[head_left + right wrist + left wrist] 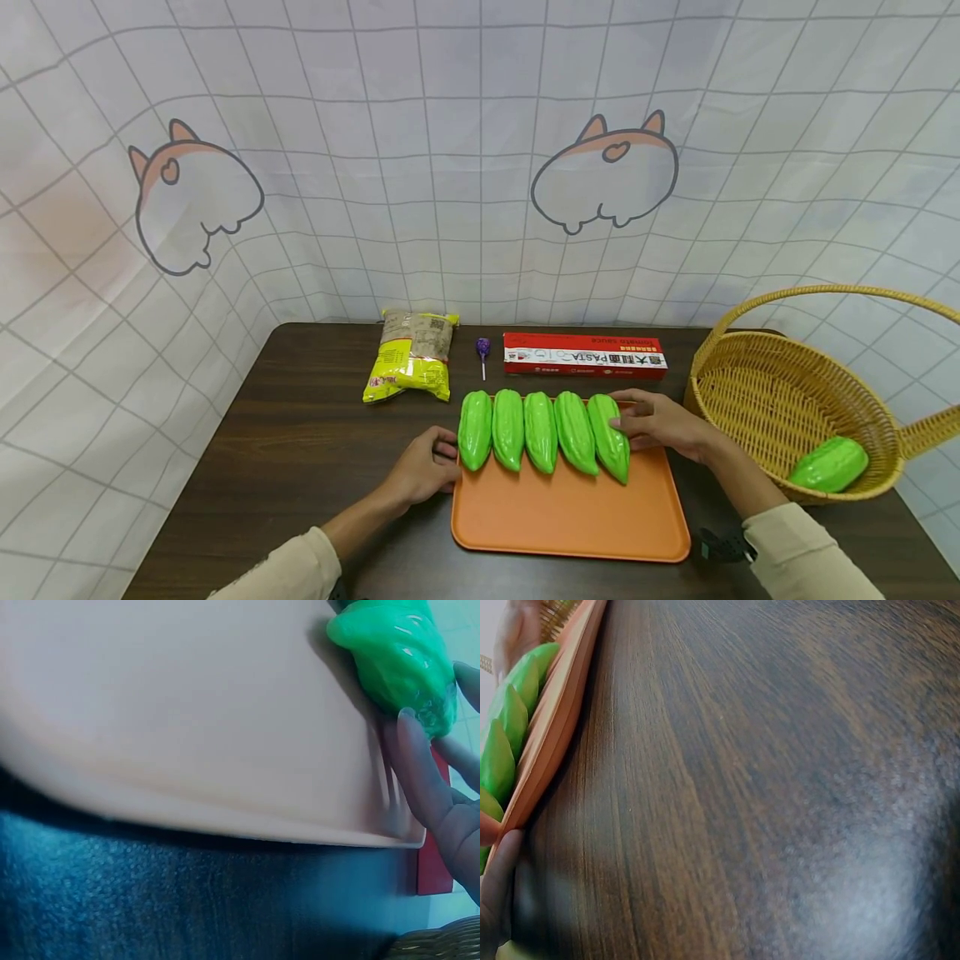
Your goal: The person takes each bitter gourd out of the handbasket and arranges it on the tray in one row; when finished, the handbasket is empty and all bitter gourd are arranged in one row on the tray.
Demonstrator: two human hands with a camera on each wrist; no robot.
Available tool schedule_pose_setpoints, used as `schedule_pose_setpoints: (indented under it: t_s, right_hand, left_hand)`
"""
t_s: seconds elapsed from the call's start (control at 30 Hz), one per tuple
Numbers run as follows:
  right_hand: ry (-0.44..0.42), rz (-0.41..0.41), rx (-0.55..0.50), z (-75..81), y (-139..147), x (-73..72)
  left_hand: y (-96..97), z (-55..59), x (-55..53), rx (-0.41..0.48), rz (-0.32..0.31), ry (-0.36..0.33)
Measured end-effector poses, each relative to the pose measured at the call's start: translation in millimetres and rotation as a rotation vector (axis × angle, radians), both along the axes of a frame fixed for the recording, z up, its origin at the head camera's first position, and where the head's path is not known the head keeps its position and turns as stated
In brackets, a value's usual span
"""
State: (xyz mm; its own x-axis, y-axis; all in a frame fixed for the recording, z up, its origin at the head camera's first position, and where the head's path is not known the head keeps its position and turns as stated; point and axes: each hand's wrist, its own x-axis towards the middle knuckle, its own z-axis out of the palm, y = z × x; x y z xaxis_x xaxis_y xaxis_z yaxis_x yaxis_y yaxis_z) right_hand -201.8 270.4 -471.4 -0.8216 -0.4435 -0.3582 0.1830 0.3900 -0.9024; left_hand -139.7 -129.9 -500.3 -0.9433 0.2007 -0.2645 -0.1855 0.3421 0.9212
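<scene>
Several bright green toy bitter melons (541, 432) lie side by side along the far part of an orange tray (562, 517), their pointed ends toward me. My right hand (663, 423) holds the rightmost bitter melon (609, 437), its fingers over the far end. The right wrist view shows the thumb (420, 761) against this melon (401, 664), with fingers on the other side. At the tray's left edge, my left hand (423, 467) pinches the rim, thumb and finger (506, 859) on either side of it in the left wrist view.
A wicker basket (750, 358) with a tall handle stands at the right, one green melon (830, 465) inside. Behind the tray lie a yellow bag (411, 357), a purple lollipop (483, 347) and a red pasta box (585, 355). A gridded cloth hangs behind the dark table.
</scene>
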Motion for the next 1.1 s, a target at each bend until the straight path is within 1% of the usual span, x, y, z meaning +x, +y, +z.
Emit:
schedule_pose_setpoints:
  t_s: [0.27,0.47,0.67,0.77,0.93,1.1]
  right_hand:
    - [0.015,-0.036,0.011,-0.7,-1.4,0.8]
    - [0.075,-0.036,0.013,2.8,1.3,2.3]
    - [0.117,-0.03,0.023,8.6,3.9,2.7]
    - [0.135,-0.03,0.056,11.6,4.8,2.5]
    - [0.166,-0.03,0.098,19.6,6.7,3.8]
    - [0.188,-0.034,0.114,28.4,10.4,5.8]
  left_hand:
    - [-0.2,-0.7,-0.5,0.008,0.0,-0.004]
    - [-0.1,-0.9,-0.5,0.011,0.0,-0.007]
    - [0.0,-0.8,-0.4,0.005,0.003,-0.007]
    - [-0.2,-0.8,-0.4,0.006,0.004,-0.008]
    - [-0.3,-1.0,-0.6,0.007,0.004,-0.008]
    - [-1.2,-1.5,-0.2,0.008,0.002,-0.004]
